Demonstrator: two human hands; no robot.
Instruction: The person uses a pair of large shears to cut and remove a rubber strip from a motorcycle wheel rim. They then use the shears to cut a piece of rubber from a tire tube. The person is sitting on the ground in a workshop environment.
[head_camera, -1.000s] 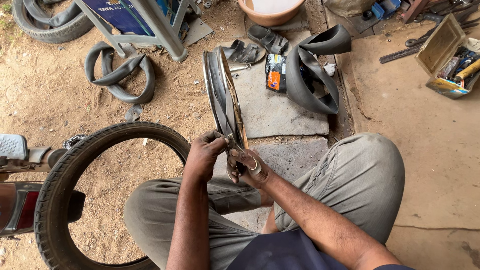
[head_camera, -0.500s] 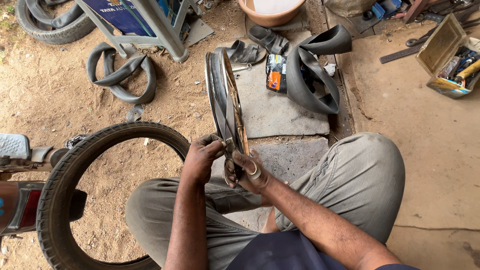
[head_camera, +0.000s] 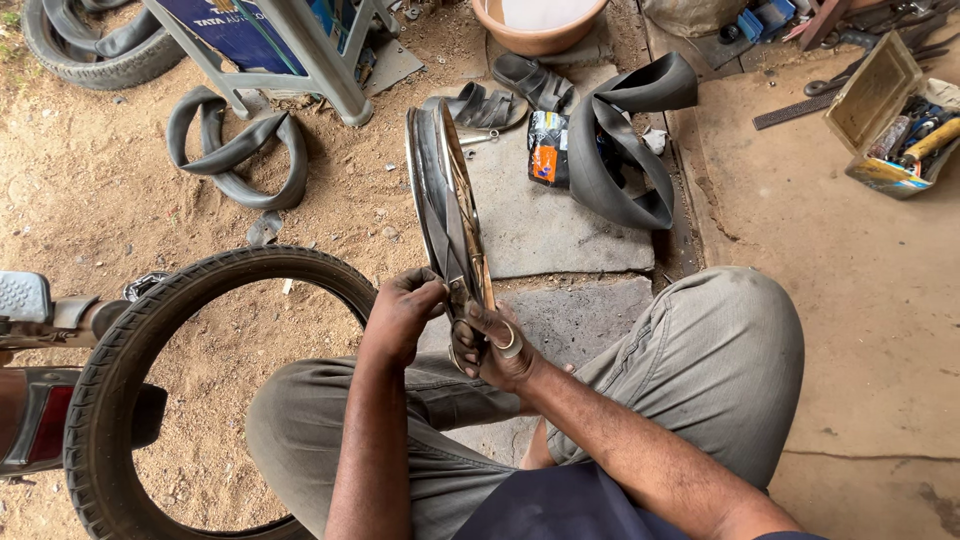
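Observation:
A metal wheel rim (head_camera: 445, 190) stands upright on edge between my knees, seen nearly edge-on. My left hand (head_camera: 400, 315) grips its near edge from the left. My right hand (head_camera: 495, 345), with a ring on one finger, closes on the same near edge from the right. Both hands meet at the rim's lowest near part, fingers wrapped over the metal. A black tyre (head_camera: 150, 360) lies on the dirt to my left, just beside my left knee.
A loose inner tube (head_camera: 620, 150) sits on the stone slab (head_camera: 545, 220) ahead, another (head_camera: 235, 150) on the dirt at left. Sandals (head_camera: 530, 80), a clay-coloured basin (head_camera: 540, 25), a blue-grey metal stand (head_camera: 300, 50), an open toolbox (head_camera: 895, 120) and a motorbike part (head_camera: 30, 310) surround me.
The rim has tipped slightly and shifted with my hands. My fingers have regripped its near edge, the right hand moving a little lower.

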